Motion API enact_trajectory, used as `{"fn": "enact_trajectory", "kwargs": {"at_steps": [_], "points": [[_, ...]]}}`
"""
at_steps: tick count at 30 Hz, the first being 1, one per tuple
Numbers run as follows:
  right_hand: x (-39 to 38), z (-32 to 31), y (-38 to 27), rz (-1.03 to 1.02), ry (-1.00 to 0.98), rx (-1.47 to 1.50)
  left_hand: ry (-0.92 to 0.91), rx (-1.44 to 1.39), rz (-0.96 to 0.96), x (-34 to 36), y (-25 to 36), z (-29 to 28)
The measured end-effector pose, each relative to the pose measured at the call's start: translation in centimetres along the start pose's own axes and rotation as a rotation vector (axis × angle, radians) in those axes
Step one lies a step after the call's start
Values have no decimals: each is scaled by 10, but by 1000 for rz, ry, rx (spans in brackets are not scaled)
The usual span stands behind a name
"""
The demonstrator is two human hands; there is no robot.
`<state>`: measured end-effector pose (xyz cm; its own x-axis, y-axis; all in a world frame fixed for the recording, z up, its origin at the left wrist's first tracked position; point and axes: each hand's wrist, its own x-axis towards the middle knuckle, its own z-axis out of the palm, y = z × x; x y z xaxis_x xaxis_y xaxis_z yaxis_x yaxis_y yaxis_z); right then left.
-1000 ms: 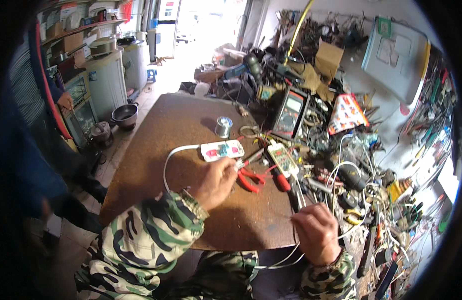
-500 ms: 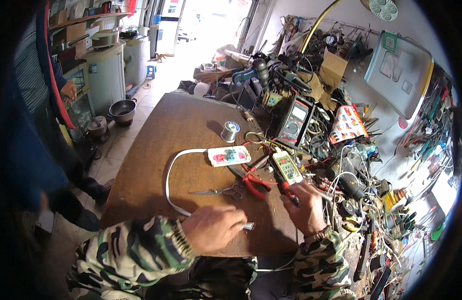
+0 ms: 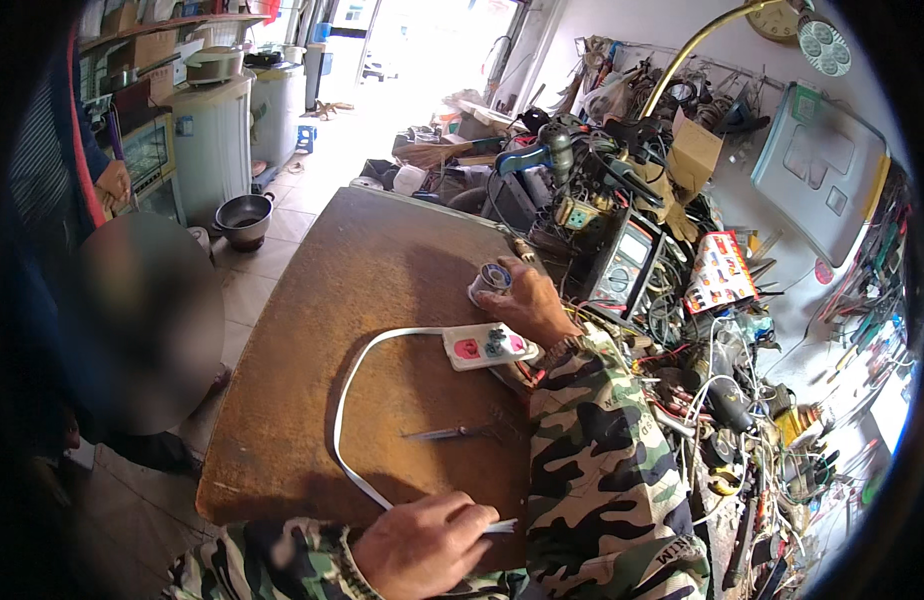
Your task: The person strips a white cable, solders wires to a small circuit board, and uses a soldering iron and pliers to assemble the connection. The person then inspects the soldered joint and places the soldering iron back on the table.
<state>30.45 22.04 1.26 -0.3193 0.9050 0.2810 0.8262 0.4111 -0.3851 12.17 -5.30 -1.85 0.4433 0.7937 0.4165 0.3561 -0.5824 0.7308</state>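
My left hand (image 3: 427,545) is closed near the table's front edge, pinching a flat white cable (image 3: 340,420) whose cut end pokes out past the fingers. The cable curves up to a white power strip (image 3: 464,350) with pink and dark socket faces. Beyond the strip, my right hand (image 3: 534,305) has its thumb and fingers around a small spool of solder wire (image 3: 492,280), which stands on the table. A pair of scissors (image 3: 447,433) lies between my hands, its handles in the shadow of my right sleeve. That sleeve mostly covers red-handled pliers (image 3: 527,372).
The brown wooden table (image 3: 312,300) borders a heap of tools and cables on the right. A multimeter (image 3: 627,262) leans there, near a wooden-handled tool (image 3: 523,248). A person (image 3: 112,185) stands to the left. A dark pot (image 3: 244,222) sits on the floor.
My right hand has left the red-handled tools at the right and reached forward to the solder spool. My left hand still pinches the cable, nearer to me. The view has shifted slightly.
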Motion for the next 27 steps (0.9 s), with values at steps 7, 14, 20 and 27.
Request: {"fn": "enact_trajectory", "kwargs": {"at_steps": [7,14,20,27], "points": [[6,-9,-1,74,147,174,-15,-4,29,-6,-2,0],[-96,-109,-59,56,218,734,-11,64,-31,-2,-11,6],[-212,-123,-68,229,214,619,141,33,14,3,-6,0],[-292,-87,-36,291,445,618,121,-174,-129,11,-9,6]]}}
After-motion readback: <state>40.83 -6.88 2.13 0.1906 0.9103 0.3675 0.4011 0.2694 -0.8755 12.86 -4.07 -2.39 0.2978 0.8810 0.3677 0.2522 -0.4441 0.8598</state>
